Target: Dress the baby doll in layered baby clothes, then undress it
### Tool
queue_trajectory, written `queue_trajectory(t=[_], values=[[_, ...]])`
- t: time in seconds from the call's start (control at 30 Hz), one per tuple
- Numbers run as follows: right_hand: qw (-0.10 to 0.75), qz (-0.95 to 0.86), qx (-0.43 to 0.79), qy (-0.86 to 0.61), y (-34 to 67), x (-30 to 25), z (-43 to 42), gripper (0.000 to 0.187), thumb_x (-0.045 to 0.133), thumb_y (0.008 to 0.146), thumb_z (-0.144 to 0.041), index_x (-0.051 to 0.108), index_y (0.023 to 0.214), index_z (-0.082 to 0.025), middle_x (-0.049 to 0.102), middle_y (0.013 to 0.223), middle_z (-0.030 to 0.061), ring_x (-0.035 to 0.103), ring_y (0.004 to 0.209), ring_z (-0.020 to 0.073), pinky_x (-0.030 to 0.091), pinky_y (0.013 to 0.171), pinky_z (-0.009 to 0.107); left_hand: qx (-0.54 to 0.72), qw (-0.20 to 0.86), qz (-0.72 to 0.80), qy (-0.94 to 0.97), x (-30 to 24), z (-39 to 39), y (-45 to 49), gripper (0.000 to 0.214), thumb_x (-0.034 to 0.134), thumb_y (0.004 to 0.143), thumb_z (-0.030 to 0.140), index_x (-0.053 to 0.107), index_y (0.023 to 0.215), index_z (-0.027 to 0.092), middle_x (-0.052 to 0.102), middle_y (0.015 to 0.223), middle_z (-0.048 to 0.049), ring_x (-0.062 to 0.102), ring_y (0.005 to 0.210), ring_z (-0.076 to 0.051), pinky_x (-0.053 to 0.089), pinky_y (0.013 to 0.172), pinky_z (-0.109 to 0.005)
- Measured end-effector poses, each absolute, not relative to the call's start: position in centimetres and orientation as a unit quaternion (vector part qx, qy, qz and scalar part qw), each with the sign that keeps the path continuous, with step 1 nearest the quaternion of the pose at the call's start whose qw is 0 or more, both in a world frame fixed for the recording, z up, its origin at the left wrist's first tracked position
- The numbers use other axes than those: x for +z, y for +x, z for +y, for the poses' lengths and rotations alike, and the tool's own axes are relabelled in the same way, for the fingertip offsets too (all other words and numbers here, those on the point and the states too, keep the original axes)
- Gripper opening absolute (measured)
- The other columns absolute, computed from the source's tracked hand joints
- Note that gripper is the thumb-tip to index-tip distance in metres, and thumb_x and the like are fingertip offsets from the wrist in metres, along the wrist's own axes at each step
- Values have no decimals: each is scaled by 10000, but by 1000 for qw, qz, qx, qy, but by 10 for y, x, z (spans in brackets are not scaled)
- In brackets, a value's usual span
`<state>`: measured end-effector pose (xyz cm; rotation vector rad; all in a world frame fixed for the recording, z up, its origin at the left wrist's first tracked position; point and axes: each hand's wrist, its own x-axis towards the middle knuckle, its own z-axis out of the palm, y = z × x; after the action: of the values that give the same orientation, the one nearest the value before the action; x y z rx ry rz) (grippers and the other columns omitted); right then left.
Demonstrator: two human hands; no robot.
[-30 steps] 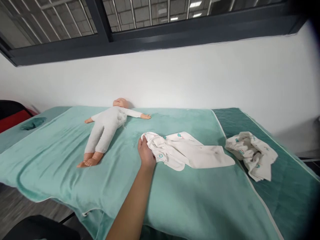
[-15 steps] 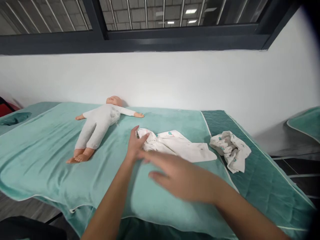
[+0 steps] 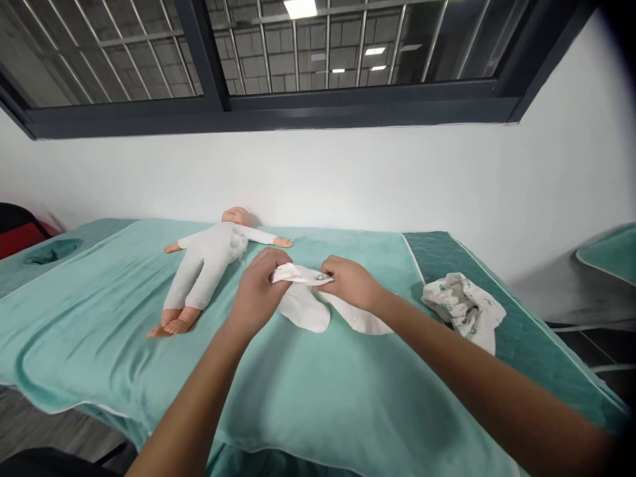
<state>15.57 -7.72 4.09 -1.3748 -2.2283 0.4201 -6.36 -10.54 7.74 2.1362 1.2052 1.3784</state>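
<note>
A pair of white baby pants (image 3: 304, 310) with small prints is held just above the bed, its two legs hanging toward me. My left hand (image 3: 257, 283) is closed on one end of the waistband. On the other end, the fingers of my right hand (image 3: 352, 281) pinch the same band, which is stretched between both hands. To the left, a baby doll (image 3: 211, 250) in a white body suit lies on its back, arms spread, bare feet toward me. It is apart from my hands.
A crumpled white printed garment (image 3: 464, 305) lies on the right side of the bed. Under everything spreads a green blanket (image 3: 308, 391). Behind the bed rises a white wall (image 3: 348, 179), with a dark-framed window (image 3: 278, 119) above. A red and black object (image 3: 20, 232) sits far left.
My right hand has moved to the pants and grasped the waistband. The pants, flat before, are now lifted with their legs hanging toward me. The view has tilted up slightly.
</note>
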Motion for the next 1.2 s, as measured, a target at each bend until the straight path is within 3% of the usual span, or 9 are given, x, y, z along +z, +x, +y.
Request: queue_trajectory(t=[0.1, 0.23, 0.4, 0.53, 0.67, 0.83, 0.93, 1.03, 1.2], values=[[218, -803, 180, -525, 163, 79, -81, 293, 548, 916, -528, 610, 907, -242, 619, 765, -21, 526, 667, 147, 313, 586, 254, 505, 145, 448, 723, 94, -110, -64, 50, 622, 766, 179, 646, 798, 210, 639, 780, 0, 542, 724, -173, 379, 644, -262], [172, -832, 141, -507, 178, 122, -100, 445, 482, 902, -664, 611, 829, -245, 632, 753, -3, 543, 691, 161, 296, 584, 258, 514, 157, 479, 695, 102, -117, -66, 60, 661, 752, 212, 662, 812, 212, 604, 677, 26, 483, 613, -149, 332, 563, -253], [146, -827, 125, -528, 200, 154, -125, 468, 369, 980, -560, 556, 716, -222, 634, 722, 0, 535, 644, 146, 293, 561, 264, 469, 77, 455, 753, 116, -123, -66, 121, 645, 774, 207, 695, 882, 227, 654, 754, 8, 533, 671, -169, 380, 634, -273], [116, -824, 13, -554, 213, 160, -138, 288, 399, 978, -360, 586, 802, -229, 661, 808, 16, 547, 658, 158, 288, 570, 273, 460, 34, 411, 786, 130, -125, -59, 124, 596, 802, 189, 683, 882, 226, 672, 882, -24, 583, 839, -205, 419, 750, -297], [143, -796, -80, -583, 228, 162, -138, 237, 406, 935, -234, 628, 1021, -229, 692, 954, 47, 596, 751, 189, 336, 615, 282, 528, 155, 434, 713, 138, -116, -46, 68, 628, 807, 252, 669, 838, 208, 649, 812, -20, 562, 760, -182, 423, 669, -270], [233, -778, -52, -581, 244, 164, -134, 337, 360, 952, -231, 667, 1091, -230, 705, 1066, 45, 636, 909, 213, 428, 712, 302, 596, 286, 412, 627, 152, -103, -31, 138, 711, 721, 284, 675, 808, 183, 618, 721, -17, 536, 682, -166, 393, 572, -234], [301, -763, -24, -571, 244, 168, -138, 374, 366, 957, -254, 664, 1185, -243, 691, 1179, 36, 631, 1035, 229, 467, 808, 326, 581, 257, 433, 640, 161, -103, -27, 112, 695, 730, 271, 680, 804, 188, 619, 722, -15, 533, 679, -163, 390, 574, -231], [328, -754, 23, -569, 245, 173, -140, 382, 365, 961, -280, 672, 1188, -272, 708, 1139, 21, 649, 994, 226, 488, 782, 323, 545, 192, 465, 671, 166, -105, -27, 79, 677, 756, 275, 681, 789, 203, 631, 738, -15, 543, 715, -180, 405, 624, -250], [274, -739, -4, -615, 261, 174, -131, 302, 430, 940, -370, 689, 1070, -283, 725, 1030, 28, 654, 889, 232, 472, 695, 317, 453, 65, 502, 734, 168, -97, -40, 75, 719, 726, 275, 692, 782, 233, 647, 730, -29, 583, 805, -245, 392, 684, -275]])
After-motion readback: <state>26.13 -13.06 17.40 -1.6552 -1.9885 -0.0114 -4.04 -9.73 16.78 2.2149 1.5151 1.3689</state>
